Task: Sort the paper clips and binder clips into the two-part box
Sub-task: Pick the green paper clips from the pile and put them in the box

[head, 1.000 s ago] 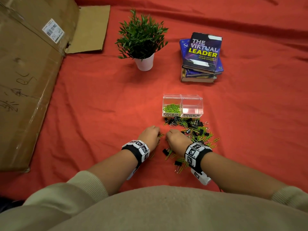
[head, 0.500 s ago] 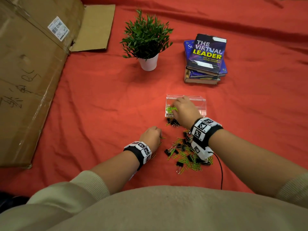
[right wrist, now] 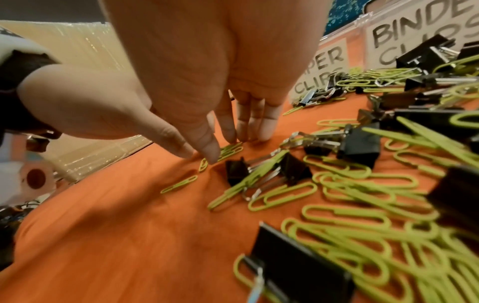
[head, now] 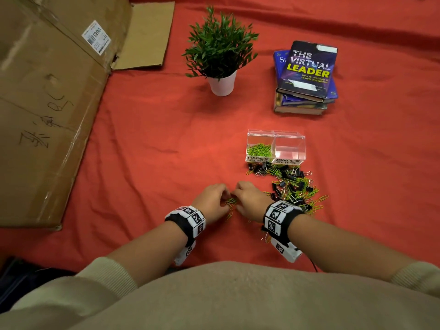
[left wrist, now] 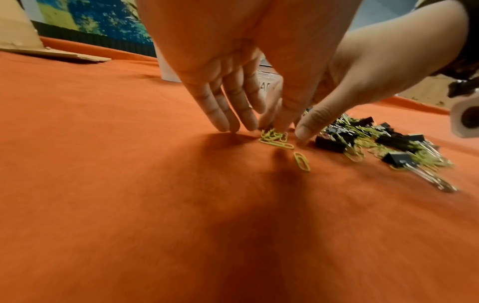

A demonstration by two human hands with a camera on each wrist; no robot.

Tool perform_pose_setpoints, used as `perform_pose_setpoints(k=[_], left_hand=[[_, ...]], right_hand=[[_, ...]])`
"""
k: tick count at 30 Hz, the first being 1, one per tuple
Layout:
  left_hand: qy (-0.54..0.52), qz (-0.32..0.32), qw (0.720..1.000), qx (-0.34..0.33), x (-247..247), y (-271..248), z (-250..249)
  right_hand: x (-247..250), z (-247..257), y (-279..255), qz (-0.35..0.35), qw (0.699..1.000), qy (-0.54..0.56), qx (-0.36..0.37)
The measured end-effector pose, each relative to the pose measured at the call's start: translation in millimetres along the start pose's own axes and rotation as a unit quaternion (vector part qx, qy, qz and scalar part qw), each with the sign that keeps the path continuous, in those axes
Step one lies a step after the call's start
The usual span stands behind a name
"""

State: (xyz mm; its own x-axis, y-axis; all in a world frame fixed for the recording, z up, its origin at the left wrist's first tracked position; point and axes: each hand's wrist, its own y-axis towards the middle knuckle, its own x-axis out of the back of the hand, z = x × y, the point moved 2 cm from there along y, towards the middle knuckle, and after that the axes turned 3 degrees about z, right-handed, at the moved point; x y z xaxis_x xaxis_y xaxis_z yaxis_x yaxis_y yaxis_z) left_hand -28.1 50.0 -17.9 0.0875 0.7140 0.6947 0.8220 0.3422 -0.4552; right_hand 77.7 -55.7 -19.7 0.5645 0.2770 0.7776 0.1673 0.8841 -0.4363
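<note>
Your left hand (head: 212, 198) and right hand (head: 250, 198) are close together on the red cloth (head: 147, 144), fingers extended and angled down, fingertips on the cloth around a small cluster of green paper clips (head: 230, 201); neither hand has closed on anything yet. Rake that cluster into a tight bunch with both sets of fingertips before you pinch, so you lift several at once rather than one. A stray paper clip (left wrist: 302, 162) lies just behind the cluster, so sweep it in too. Keep your right thumb clear of the black binder clips (right wrist: 237, 171) just beside it; their wire handles snag paper clips. The clear box (head: 276, 139) sits beyond the mixed pile (head: 291, 184), its left half, labelled for paper clips, partly filled, and the right half looks empty. Carry the bunch over the pile and drop it low into the left half.
</note>
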Motion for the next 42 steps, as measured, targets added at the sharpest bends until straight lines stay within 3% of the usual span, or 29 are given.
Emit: perform_pose_setpoints(k=[4, 7, 11, 16, 20, 26, 29, 34, 39, 42], left_hand=[[0.1, 0.033, 0.994, -0.015, -14.7, -10.4, 3.9], [0.129, 0.024, 0.991, -0.02, -20.7, -14.3, 1.4], [0.161, 0.014, 0.987, -0.023, -20.3, -16.5, -4.4], [0.195, 0.017, 0.98, -0.023, -20.3, -17.2, -8.9], [0.19, 0.017, 0.981, -0.016, -22.7, -18.8, -9.1], [0.177, 0.032, 0.983, -0.028, -22.7, -17.3, -8.2], [0.172, 0.045, 0.984, -0.024, -22.7, -14.8, -8.9], [0.144, 0.074, 0.987, -0.016, -17.8, -4.7, -18.9], [0.08, 0.025, 0.995, -0.045, 14.2, 29.8, -56.6], [0.071, -0.009, 0.995, -0.066, 38.1, 64.3, -88.1]], right_hand=[[-9.7, 4.6, -7.2, 0.01, 0.999, -0.041, 0.009], [-15.3, 7.8, -14.9, -0.017, 0.998, -0.055, 0.019], [-23.8, 3.6, -18.5, 0.039, 0.998, -0.05, 0.003], [-6.7, 9.0, -19.5, -0.017, 0.995, -0.086, 0.044], [18.0, -4.9, -19.9, 0.009, 0.999, -0.041, -0.005], [92.5, -34.5, -6.3, -0.107, 0.989, 0.061, -0.085], [117.3, -50.0, 11.9, -0.123, 0.983, 0.051, -0.125], [117.1, -64.6, 29.5, -0.084, 0.985, -0.007, -0.152], [106.0, -75.3, 1.0, -0.205, 0.969, 0.073, -0.115], [87.5, -75.3, -30.7, -0.18, 0.972, 0.095, -0.115]])
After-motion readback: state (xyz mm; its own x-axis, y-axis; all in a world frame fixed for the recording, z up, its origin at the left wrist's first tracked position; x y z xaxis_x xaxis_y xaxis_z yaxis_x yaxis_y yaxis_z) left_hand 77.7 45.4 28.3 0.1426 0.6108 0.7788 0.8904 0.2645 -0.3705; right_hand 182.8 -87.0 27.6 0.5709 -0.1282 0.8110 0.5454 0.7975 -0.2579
